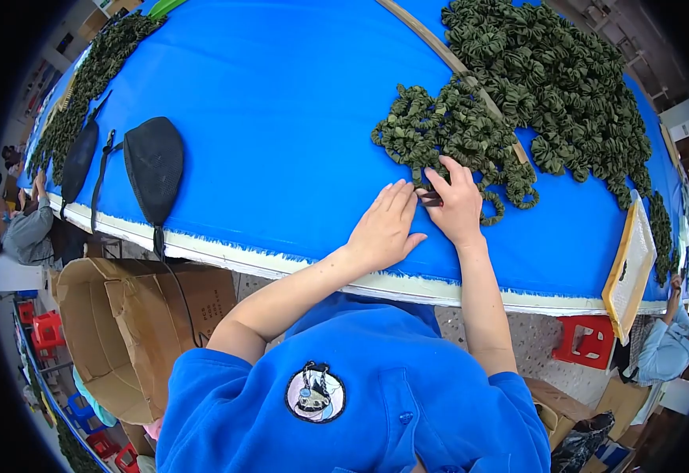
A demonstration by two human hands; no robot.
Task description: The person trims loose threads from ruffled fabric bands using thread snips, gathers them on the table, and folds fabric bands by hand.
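On the blue table cover, my left hand lies flat, fingers together and stretched out, thumb apart. Just to its right, my right hand is curled round a small dark tool, whose tip points toward my left fingertips. Beyond both hands spreads a small heap of dark green scrunchies, and one loose scrunchie lies beside my right hand. A piece of green band shows near my right fingers; whether I hold it is hidden.
A wooden strip divides the small heap from a larger green pile. Two black mesh bags lie left. A framed board leans at the right edge. Below stand a cardboard box and red stool. People sit at both sides.
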